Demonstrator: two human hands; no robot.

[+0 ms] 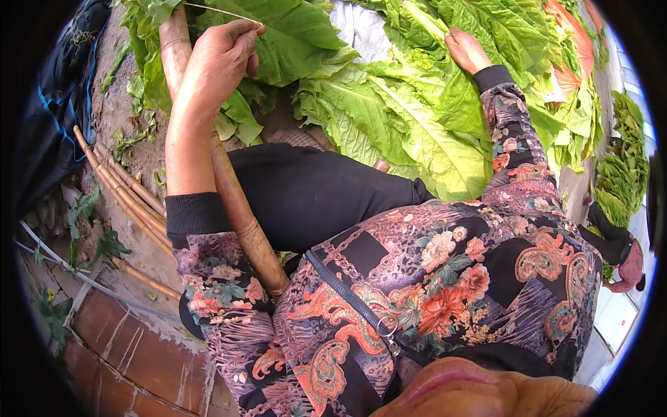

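My left hand [224, 52] is closed, thumb and fingers pinching a thin pale string [217, 12] that runs toward the upper end of a bamboo pole [243, 208]. The pole slants past my left forearm and down to my chest; large green leaves [278, 35] hang about its upper part. At the upper right my right hand [467, 50] is closed around broad yellow-green leaves [451, 97], near their thick pale stalks [425, 19]. Its fingertips are partly hidden by the leaves. More wide leaves [396, 125] lie piled in front of my bent knee.
Several bamboo poles [132, 194] lie on the ground at the left, beside black sheeting [59, 104] with blue cord. Reddish-brown panels [132, 340] are at the lower left. Orange-red netting [573, 42] borders the leaf pile. Another person [625, 257] bends near a leaf heap [618, 167] at far right.
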